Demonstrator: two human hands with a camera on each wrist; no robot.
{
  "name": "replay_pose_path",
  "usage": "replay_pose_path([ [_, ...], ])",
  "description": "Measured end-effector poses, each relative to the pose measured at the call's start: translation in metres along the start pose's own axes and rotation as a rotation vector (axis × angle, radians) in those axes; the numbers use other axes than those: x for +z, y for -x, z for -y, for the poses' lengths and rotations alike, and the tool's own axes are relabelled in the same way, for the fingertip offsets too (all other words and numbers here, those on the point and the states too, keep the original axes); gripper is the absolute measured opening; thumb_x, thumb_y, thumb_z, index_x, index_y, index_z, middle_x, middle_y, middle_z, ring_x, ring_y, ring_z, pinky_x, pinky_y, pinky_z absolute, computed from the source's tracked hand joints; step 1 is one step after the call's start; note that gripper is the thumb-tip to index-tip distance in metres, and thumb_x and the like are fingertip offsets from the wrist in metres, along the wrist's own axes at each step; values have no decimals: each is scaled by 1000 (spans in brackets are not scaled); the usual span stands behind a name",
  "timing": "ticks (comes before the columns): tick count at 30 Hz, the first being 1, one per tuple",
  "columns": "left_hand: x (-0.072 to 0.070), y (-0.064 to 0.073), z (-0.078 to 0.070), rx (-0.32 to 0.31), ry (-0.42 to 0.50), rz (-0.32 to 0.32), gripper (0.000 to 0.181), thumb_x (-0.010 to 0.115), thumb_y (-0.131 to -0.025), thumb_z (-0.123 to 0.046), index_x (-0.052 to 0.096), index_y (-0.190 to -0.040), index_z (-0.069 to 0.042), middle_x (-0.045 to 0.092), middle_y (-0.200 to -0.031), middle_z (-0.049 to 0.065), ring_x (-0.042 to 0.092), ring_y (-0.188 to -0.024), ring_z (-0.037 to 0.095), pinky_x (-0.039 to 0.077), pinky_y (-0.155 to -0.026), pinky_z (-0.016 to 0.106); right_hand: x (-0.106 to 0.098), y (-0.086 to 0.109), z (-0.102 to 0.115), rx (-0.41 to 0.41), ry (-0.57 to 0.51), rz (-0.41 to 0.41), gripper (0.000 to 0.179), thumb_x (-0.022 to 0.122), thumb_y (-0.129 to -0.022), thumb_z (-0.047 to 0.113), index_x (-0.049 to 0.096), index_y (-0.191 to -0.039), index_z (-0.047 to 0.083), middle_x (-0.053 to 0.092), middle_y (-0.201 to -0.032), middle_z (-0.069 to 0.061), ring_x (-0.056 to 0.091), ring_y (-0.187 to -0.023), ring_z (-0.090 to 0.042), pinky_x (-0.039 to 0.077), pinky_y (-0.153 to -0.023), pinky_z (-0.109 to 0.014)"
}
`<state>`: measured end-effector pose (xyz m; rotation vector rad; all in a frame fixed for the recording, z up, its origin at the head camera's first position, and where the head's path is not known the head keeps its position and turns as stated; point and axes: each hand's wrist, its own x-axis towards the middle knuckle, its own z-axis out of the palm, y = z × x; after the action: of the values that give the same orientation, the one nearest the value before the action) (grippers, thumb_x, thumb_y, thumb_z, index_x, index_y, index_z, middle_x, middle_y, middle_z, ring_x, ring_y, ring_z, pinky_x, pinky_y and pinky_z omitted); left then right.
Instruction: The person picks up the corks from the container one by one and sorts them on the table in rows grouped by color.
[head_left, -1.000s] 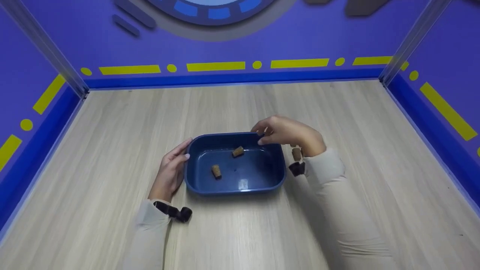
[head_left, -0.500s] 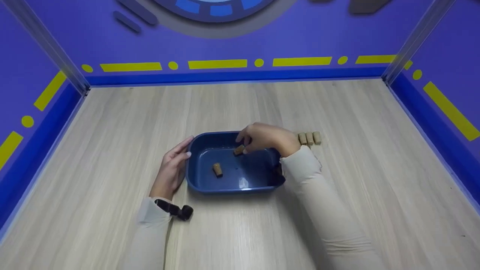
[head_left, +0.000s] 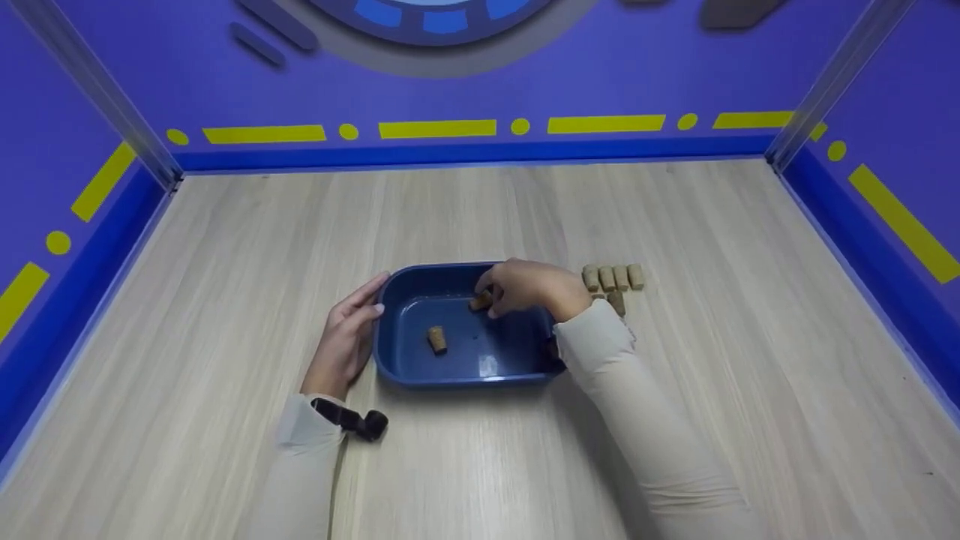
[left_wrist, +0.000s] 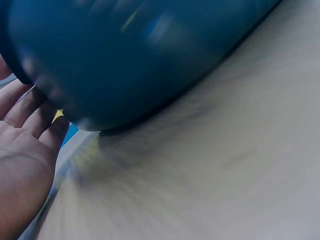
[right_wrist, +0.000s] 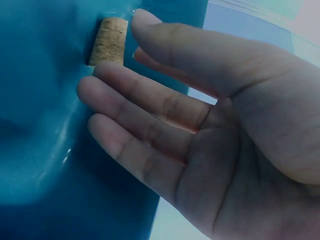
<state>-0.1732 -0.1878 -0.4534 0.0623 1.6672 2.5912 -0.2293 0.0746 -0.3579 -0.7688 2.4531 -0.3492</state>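
A dark blue plastic tub (head_left: 450,383) stands on the wooden table. My left hand (head_left: 343,341) holds its left end, thumb at the rim and fingers along the outer wall (left_wrist: 125,65). My right hand (head_left: 529,289) reaches over the back right of the tub. Its fingers are relaxed and extended, close round a tapered cork stopper (right_wrist: 110,41) on the tub's floor. In the right wrist view a fingertip is right at the cork's lower end, with the thumb apart from it. A second cork stopper (head_left: 436,340) lies inside, nearer the left end.
On the table to the tub's right, several corks (head_left: 621,278) lie in a row, with more in front (head_left: 616,303), partly hidden by the right wrist. Blue-purple panels (head_left: 450,97) with yellow marks wall the table (head_left: 262,240) at the back and sides.
My right hand came leftward and down from the tub's back right rim to the cork inside, uncovering the row of corks on the table. The left hand stays at the tub.
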Motion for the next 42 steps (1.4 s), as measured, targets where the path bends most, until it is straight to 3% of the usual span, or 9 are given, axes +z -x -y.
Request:
replay_pose_path([
  [8,0,0,0,1,13,-3,55,45,-88,9,34,-142,13,45,-147,16,50,-125,3,41,-103,18,5,-3,-4,-28,68,-12,45,70,-87,15,60,-130,9,67,-117,-10,62,-105,-22,51,-93,-39],
  [13,1,-1,0,-6,15,-4,55,44,-88,10,34,-142,13,37,-150,21,49,-126,4,40,-104,17,6,-3,-5,-53,55,-23,37,70,-86,13,64,-122,8,67,-118,-8,61,-109,-22,49,-96,-38],
  [17,2,-1,0,-5,30,-4,56,43,-87,11,32,-142,14,31,-152,24,48,-126,3,39,-104,17,6,-3,-6,-84,32,-35,31,73,-82,10,68,-113,9,69,-111,-6,61,-101,-20,50,-91,-36],
  [24,3,-1,0,-2,38,-15,55,43,-87,11,33,-142,14,32,-152,24,49,-126,5,39,-105,17,9,-5,-6,-106,-27,-21,31,76,-78,7,68,-108,9,72,-104,-2,64,-98,-18,52,-89,-34],
  [36,-1,1,1,17,-4,-5,55,45,-87,10,35,-141,14,34,-151,24,47,-128,4,37,-106,17,18,-12,-2,-117,-22,-40,20,78,-75,7,69,-92,10,70,-85,0,57,-70,-8,45,-63,-21],
  [42,0,0,0,13,-15,-6,55,45,-87,10,34,-141,14,36,-150,22,47,-128,4,37,-106,16,17,-13,-4,-141,-8,-45,24,74,-75,2,71,-97,8,70,-86,-2,56,-71,-7,45,-63,-19],
])
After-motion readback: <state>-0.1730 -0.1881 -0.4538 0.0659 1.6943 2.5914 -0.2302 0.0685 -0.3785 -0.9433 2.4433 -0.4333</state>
